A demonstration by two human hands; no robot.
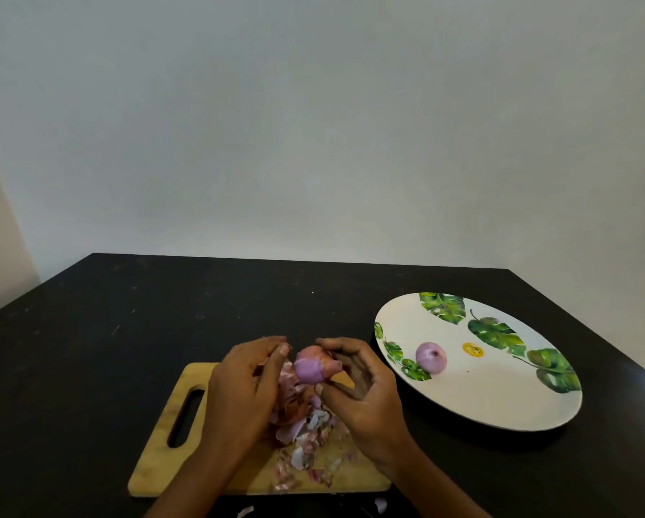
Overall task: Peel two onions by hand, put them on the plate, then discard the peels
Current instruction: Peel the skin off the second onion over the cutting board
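No legible words, numbers or brand marks anywhere. Plate [481, 400]: small yellow mark [473, 349] with dark specks near its centre, possibly print, too blurred to read.

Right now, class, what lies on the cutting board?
Onion peels lie heaped on the cutting board. Above, the left hand and right hand hold a partly peeled onion. Whatever lies beneath them is hidden.

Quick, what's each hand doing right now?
Left hand: pinching the skin on the onion.
Right hand: gripping that half-peeled onion.
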